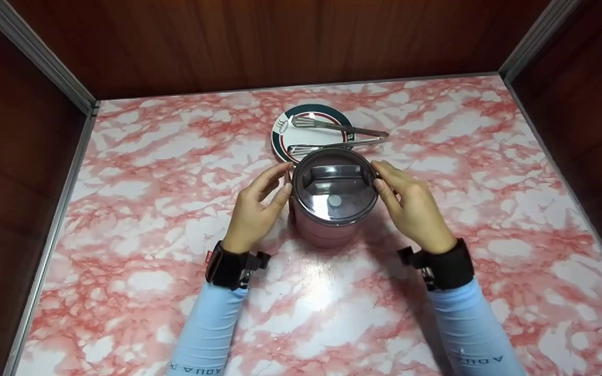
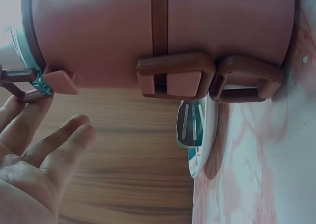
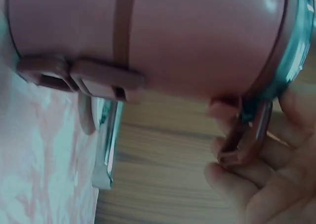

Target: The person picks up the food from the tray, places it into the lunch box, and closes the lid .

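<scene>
A pink stacked lunch box (image 1: pixel 327 232) with a see-through dark lid (image 1: pixel 335 201) stands upright between both hands. On its left side, the left hand (image 1: pixel 254 206) pinches the top brown latch (image 2: pixel 22 80) with thumb and a finger; the other fingers point away, apart from the box. The right hand (image 1: pixel 411 201) holds the opposite top latch (image 3: pixel 247 140) between thumb and fingers. Both top latches stick outward from the box wall. Lower down, further brown latches (image 2: pixel 177 75) lie flat against the side. A handle (image 1: pixel 336 171) lies across the lid.
Behind the box is a round plate (image 1: pixel 280 141) with a dark green rim, partly hidden by it. Metal tongs (image 1: pixel 369 130) lie across the plate, their bent end past its right edge. Wooden panels (image 1: pixel 301 42) enclose the pink-marbled table (image 1: pixel 149 282) at the back and sides.
</scene>
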A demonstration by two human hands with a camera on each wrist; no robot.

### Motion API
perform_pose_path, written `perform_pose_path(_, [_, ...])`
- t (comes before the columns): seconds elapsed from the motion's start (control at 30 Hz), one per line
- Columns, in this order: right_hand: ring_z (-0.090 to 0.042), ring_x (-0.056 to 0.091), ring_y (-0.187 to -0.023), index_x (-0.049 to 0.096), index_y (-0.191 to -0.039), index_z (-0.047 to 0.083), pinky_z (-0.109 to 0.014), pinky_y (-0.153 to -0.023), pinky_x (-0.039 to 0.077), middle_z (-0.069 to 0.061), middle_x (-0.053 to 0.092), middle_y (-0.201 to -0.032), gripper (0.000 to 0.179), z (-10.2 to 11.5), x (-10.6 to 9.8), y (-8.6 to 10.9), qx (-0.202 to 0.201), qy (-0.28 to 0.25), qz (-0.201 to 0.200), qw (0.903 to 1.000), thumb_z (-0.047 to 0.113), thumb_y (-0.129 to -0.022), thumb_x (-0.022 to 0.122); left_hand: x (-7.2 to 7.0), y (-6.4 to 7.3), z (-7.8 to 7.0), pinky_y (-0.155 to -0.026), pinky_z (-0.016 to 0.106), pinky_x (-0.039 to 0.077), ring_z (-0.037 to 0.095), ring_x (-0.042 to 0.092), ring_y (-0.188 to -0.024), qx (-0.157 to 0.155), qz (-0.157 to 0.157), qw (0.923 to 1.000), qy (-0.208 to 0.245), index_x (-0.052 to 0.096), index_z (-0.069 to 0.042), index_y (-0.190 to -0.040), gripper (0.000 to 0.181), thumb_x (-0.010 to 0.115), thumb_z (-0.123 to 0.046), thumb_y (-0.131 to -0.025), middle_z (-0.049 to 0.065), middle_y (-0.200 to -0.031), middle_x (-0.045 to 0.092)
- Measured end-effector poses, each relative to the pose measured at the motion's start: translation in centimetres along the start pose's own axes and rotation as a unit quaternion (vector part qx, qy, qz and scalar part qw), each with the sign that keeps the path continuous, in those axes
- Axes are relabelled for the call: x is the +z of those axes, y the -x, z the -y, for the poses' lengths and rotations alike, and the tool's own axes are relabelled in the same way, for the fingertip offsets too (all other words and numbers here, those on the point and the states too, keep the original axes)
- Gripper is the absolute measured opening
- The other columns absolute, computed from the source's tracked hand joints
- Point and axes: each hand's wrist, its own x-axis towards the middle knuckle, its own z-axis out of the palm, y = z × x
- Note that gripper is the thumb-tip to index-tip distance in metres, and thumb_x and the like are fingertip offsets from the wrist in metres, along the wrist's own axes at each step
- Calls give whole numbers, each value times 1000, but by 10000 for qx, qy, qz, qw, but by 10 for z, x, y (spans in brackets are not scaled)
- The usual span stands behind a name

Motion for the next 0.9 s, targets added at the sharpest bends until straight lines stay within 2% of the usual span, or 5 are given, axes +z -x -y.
perform_pose_path(0.23, [-27, 51, -130, 53, -138, -5, -35, -109, 40, -18, 53, -140, 40, 5, 10, 10, 346, -535, -411, 9971, 15, -102, 55, -6, 4, 7, -105, 33, 44, 23, 58, -121, -9, -378, 9993, 43, 61, 5, -127, 34, 60, 5, -93, 18, -128, 63])
perform_pose_path(0.47, [-27, 49, -131, 46, -140, -9, -27, -103, 43, -20, 47, -143, 42, 27, 10, 13, 1013, -1635, -610, 9794, 7, -102, 54, -3, 13, 4, -113, 34, 34, 26, 46, -135, 372, -410, 9848, -1644, 61, 4, -130, 38, 60, -3, -93, 14, -140, 55])
perform_pose_path(0.67, [-36, 45, -133, 40, -138, -17, -33, -105, 42, -32, 41, -143, 43, 44, 8, 18, 1139, -1733, -781, 9751, -1, -100, 53, 13, 21, -5, -114, 40, 31, 32, 37, -140, 162, -88, 9681, -2498, 52, 7, -136, 43, 50, -21, -104, 21, -146, 45])
perform_pose_path(0.8, [-37, 43, -134, 37, -140, -18, -32, -106, 40, -31, 37, -146, 47, 42, 9, 22, 990, -1682, -663, 9785, -3, -99, 54, 25, 25, -8, -115, 39, 30, 31, 35, -141, -141, 25, 9705, -2407, 44, 9, -142, 56, 44, -34, -106, 23, -150, 38])
perform_pose_path(0.9, [-37, 41, -136, 34, -142, -17, -33, -108, 38, -29, 34, -149, 52, 40, 10, 23, 988, -1841, -489, 9767, -4, -97, 57, 31, 28, -8, -115, 36, 31, 27, 36, -141, -243, -200, 9754, -2181, 40, 9, -145, 61, 46, -37, -105, 23, -152, 36])
